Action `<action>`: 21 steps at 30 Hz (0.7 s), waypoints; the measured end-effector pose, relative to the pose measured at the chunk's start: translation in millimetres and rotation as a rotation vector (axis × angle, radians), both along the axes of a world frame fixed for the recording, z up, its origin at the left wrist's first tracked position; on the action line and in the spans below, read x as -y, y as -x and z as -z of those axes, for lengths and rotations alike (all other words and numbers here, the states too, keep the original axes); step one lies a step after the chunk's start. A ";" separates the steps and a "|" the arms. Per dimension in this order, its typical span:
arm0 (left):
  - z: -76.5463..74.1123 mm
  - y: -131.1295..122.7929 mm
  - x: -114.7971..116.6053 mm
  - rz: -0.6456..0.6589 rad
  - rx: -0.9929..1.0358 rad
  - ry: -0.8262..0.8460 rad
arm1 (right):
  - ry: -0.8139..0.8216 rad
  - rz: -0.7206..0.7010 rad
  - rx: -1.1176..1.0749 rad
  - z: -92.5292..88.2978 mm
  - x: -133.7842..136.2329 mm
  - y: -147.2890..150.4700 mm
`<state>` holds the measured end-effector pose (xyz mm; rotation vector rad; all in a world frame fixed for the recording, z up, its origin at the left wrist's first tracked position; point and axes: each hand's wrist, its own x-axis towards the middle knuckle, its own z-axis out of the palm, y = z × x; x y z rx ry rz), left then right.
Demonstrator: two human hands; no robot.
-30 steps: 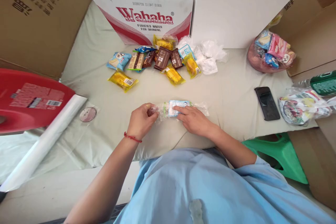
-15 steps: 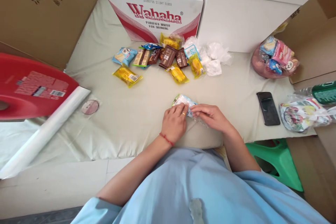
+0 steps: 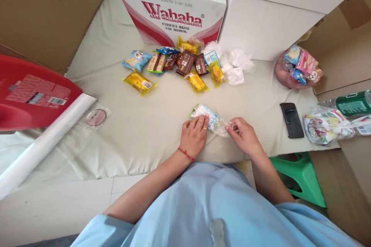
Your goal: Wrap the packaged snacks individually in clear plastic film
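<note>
A small snack packet (image 3: 206, 114) wrapped in clear plastic film lies on the pale cloth (image 3: 162, 119) in front of me. My left hand (image 3: 193, 135) presses down on the packet with its fingers laid over it. To the right, my right hand (image 3: 245, 137) pinches the loose twisted end of the clear film (image 3: 222, 128). A heap of wrapped snacks (image 3: 176, 65), yellow, brown and blue, lies farther back on the cloth.
A Wahaha water box (image 3: 171, 5) and a white box (image 3: 269, 27) stand at the back. At left lie a red stool (image 3: 31, 96), a film roll (image 3: 43, 144) and a round disc (image 3: 96, 117). At right sit a phone (image 3: 291, 120), a pink bowl of snacks (image 3: 298, 69), a tied bag (image 3: 327, 125) and a green stool (image 3: 301, 173).
My left hand moved right from the film's left end onto the packet. The packet turned from lying across to a slant. My right hand has slid right, drawing out the film's end.
</note>
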<state>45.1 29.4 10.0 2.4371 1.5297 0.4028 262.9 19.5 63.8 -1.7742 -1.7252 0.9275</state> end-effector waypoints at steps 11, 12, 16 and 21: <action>16.9 4.7 0.0 0.068 0.181 -0.085 | 0.074 -0.040 0.021 16.7 -74.5 78.7; 18.1 7.7 -0.2 0.075 0.255 -0.085 | 0.019 -0.086 0.161 16.5 -71.1 82.6; 16.0 22.3 -0.2 0.048 0.625 -0.009 | -0.103 -0.268 0.497 9.4 -46.7 89.2; 5.6 30.4 -2.3 -0.201 0.948 0.006 | -0.202 -0.419 0.617 5.9 -28.2 82.5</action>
